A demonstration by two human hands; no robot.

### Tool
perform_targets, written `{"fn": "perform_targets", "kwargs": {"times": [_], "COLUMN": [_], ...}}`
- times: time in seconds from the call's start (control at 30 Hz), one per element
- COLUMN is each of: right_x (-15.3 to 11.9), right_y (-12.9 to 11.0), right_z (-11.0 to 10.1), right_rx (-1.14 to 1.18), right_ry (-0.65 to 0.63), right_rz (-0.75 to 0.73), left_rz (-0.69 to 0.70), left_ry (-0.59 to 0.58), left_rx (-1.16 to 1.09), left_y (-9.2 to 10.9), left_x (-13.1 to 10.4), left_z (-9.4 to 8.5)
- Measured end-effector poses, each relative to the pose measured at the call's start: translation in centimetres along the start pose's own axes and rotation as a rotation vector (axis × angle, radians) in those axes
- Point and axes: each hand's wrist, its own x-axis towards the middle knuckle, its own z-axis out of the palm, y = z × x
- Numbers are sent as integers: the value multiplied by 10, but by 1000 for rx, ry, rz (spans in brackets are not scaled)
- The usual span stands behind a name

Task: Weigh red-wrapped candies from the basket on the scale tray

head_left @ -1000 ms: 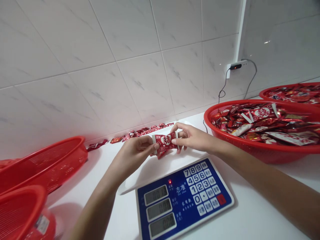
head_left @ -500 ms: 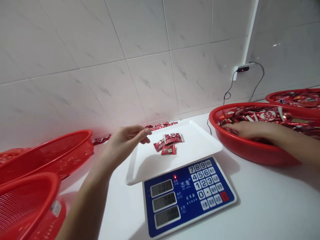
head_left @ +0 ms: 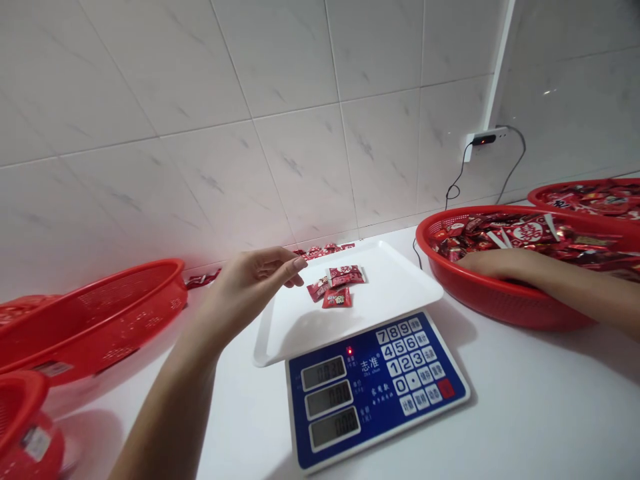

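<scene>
My left hand (head_left: pixel 260 277) hovers over the left edge of the scale's white tray (head_left: pixel 395 287), its fingers loosely bent with nothing visible in them. On the tray lie several small red wrapped candies (head_left: pixel 337 297), some overlapping. Below the tray is the blue panel of the scale (head_left: pixel 375 393), with number keys and three displays. My right hand (head_left: pixel 485 263) reaches into a red plastic basket (head_left: pixel 500 310) heaped with wrapped candies (head_left: pixel 525 232); its fingers are hidden among the wrappers and behind the rim.
A long red basket (head_left: pixel 140 320) stands at left, with part of another red basket (head_left: pixel 30 427) nearer the corner. Loose candies (head_left: pixel 325 250) lie behind the tray along the tiled wall. Another filled basket (head_left: pixel 590 187) is at far right. A power strip (head_left: pixel 483 140) with cables hangs on the wall.
The near-left basket has shifted left, partly out of view. My right hand has moved slightly in the candy basket, its fingers now more hidden. My left hand stays almost in place.
</scene>
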Motion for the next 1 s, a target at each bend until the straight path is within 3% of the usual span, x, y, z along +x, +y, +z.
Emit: {"fn": "perform_targets", "kwargs": {"times": [0.1,0.2,0.27,0.33,0.4,0.43,0.53,0.63,0.73,0.87,1.0], "right_x": [-4,-5,-5,-7,-13,-18,-35,-47,-47,-41,-40], "right_y": [-5,-6,-9,-17,-37,-50,-96,-132,-142,-132,-129], "right_z": [-5,-18,-32,-48,-59,-61,-51,-26,-6,-1,-2], "right_rx": [-8,-15,-25,-19,83,197,667,769,729,753,727], "right_ry": [-190,-206,-120,91,307,313,-79,-380,-393,-333,-283], "right_rz": [27,-56,-112,-115,-111,-143,-417,-677,-722,-702,-656], "left_rz": [8,4,0,0,8,16,69,124,90,35,23], "left_ry": [-9,-8,8,38,79,95,82,-25,-129,-272,-275], "left_rx": [-2,6,14,7,-17,-31,-91,-167,-203,-264,-208], "left_y": [0,-1,-3,-3,-1,1,9,14,12,3,1], "left_x": [0,1,1,0,-1,-2,-5,-7,-6,0,2], "left_z": [1,0,-1,-1,1,3,11,19,23,23,26]}}
